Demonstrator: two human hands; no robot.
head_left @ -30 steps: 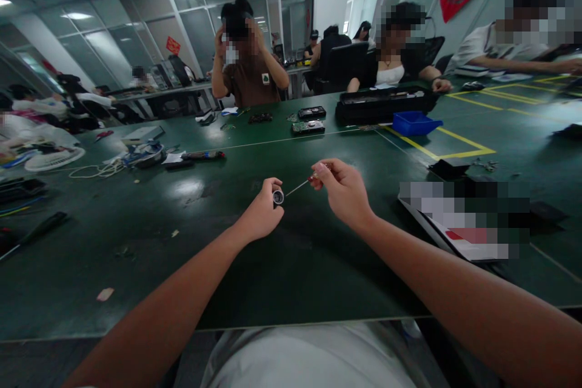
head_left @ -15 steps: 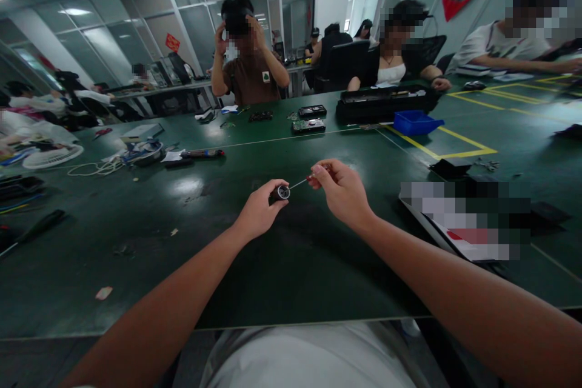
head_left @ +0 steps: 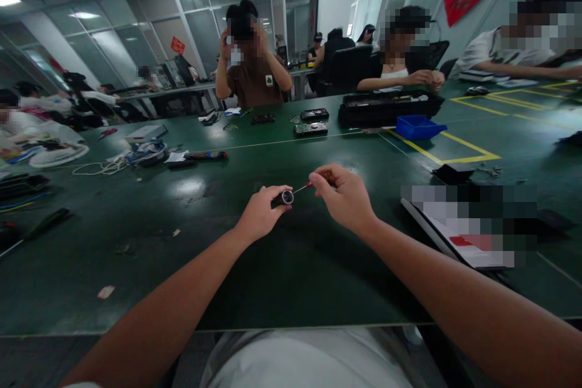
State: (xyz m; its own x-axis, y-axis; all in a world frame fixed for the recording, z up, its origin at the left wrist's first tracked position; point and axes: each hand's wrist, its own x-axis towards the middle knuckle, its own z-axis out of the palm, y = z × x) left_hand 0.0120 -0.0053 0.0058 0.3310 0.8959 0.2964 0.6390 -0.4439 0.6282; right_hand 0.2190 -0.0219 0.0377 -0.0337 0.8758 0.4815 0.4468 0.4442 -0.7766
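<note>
My left hand (head_left: pixel 260 213) grips a short dark cylinder (head_left: pixel 286 197) between thumb and fingers, its round, silver-rimmed end turned to the right. In my right hand (head_left: pixel 344 194) is a thin screwdriver (head_left: pixel 302 188) with a red handle, pinched between thumb and fingers. Its metal shaft points left and down, and the tip is at the rim of the cylinder; whether it touches cannot be made out. Both hands are above the green table (head_left: pixel 291 291).
A notebook (head_left: pixel 464 242) lies to the right. Further back are a blue tray (head_left: pixel 419 127), a black case (head_left: pixel 388 110), small circuit devices (head_left: pixel 311 129), a marker-like tool (head_left: pixel 205 156) and tangled cables (head_left: pixel 148 153). People sit across the table.
The view has shifted slightly, so the scene appears lower. The screwdriver still points at the cylinder, its handle turned a little. A person across the table has brought both hands together.
</note>
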